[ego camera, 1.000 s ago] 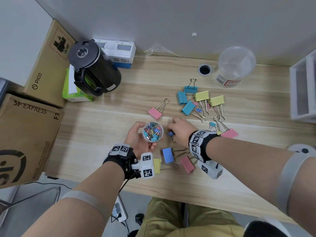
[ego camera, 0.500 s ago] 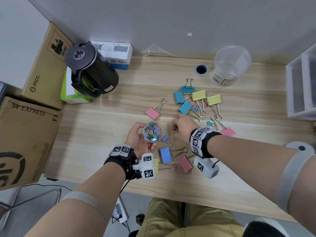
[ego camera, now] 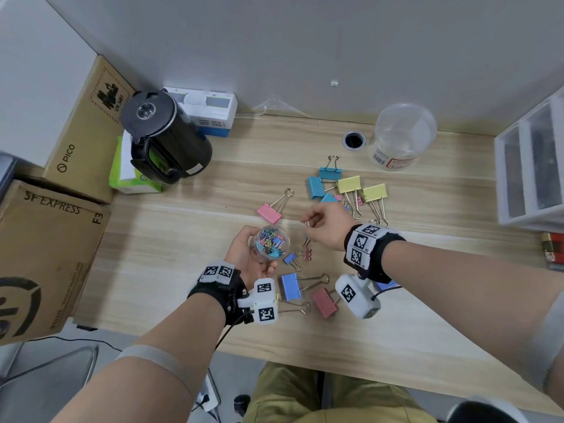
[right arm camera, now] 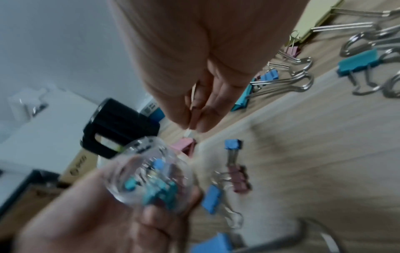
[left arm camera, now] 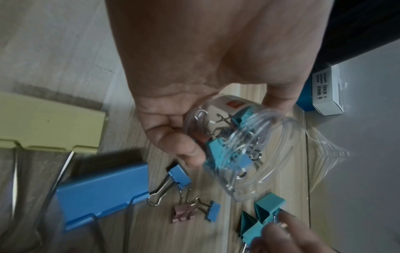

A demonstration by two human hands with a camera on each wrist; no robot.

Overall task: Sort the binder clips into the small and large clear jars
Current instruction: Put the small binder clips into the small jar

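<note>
Big blue clip (ego camera: 290, 286) & big red clip (ego camera: 324, 302) lie nearest, unsorted. Left hand (ego camera: 248, 257) wraps fingers round small jar (ego camera: 269, 242), mouth up w/ small clips inside, prob to catch drops. Right hand (ego camera: 325, 222) just beside it, fingertips (right arm camera: 201, 119) pinched on a thin wire handle; clip itself hard to tell. Big jar (ego camera: 402, 137) stands far back, looks empty

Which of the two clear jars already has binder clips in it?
The small clear jar held in the left hand is packed with small coloured clips. The large clear jar standing at the back of the desk looks empty.
</note>
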